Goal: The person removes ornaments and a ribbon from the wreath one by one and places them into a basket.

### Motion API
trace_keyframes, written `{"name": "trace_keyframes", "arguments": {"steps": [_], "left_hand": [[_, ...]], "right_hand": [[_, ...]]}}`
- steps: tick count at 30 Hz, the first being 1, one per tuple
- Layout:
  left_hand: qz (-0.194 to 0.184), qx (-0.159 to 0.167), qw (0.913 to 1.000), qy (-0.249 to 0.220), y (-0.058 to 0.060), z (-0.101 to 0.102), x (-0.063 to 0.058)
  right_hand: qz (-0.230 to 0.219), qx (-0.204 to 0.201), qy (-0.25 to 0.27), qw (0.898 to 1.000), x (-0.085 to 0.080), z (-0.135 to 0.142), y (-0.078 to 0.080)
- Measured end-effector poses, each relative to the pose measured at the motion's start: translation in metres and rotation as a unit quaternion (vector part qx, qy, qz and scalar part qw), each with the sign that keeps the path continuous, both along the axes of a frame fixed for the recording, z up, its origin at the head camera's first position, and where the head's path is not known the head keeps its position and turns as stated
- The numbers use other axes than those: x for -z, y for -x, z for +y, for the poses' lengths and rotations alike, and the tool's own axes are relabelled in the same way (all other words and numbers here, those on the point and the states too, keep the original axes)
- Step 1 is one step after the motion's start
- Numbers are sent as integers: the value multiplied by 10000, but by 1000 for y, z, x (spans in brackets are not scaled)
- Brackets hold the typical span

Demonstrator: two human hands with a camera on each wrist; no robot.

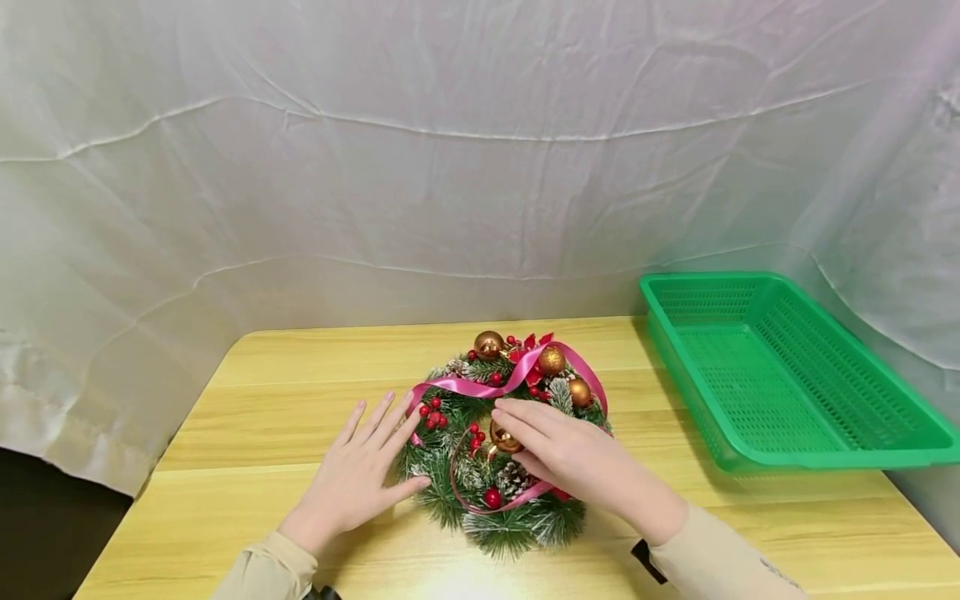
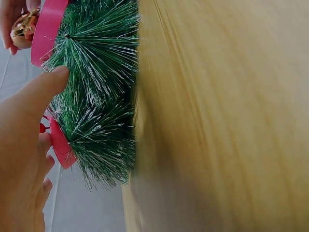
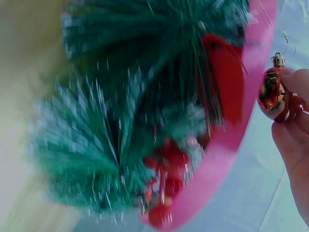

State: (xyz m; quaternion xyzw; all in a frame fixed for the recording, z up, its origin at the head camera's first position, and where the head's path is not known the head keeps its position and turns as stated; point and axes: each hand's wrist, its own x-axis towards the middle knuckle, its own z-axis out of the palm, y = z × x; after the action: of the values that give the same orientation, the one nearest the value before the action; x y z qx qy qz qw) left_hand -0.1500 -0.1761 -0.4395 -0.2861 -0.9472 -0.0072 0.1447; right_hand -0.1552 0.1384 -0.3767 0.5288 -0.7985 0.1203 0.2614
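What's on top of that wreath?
Pink ribbon, gold baubles, red berries and a pinecone show on the wreath. The right hand holds a shiny bauble above it. Whatever that hand covers cannot be seen from above.

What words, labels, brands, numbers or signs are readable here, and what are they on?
No text is readable.
Right sleeve: small dark marks, possibly lettering, too small and blurred to read.
Wreath, pink ribbon, gold bauble and green basket: no lettering visible.
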Motion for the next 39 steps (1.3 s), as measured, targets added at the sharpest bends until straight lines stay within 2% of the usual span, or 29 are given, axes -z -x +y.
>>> {"name": "trace_keyframes", "arguments": {"steps": [7,17,32,39], "left_hand": [[-83,-36,10000,41,0,0,-1],[-31,35,10000,84,0,0,0],[-15,23,10000,25,-2,0,1],[-16,25,10000,-27,-2,1,2]], "right_hand": [[191,30,365,9991,-10,21,5],[187,584,441,9971,-21,59,2],[55,1317,618,9894,-20,112,-1],[295,1529,876,9839,-22,138,0]]}}
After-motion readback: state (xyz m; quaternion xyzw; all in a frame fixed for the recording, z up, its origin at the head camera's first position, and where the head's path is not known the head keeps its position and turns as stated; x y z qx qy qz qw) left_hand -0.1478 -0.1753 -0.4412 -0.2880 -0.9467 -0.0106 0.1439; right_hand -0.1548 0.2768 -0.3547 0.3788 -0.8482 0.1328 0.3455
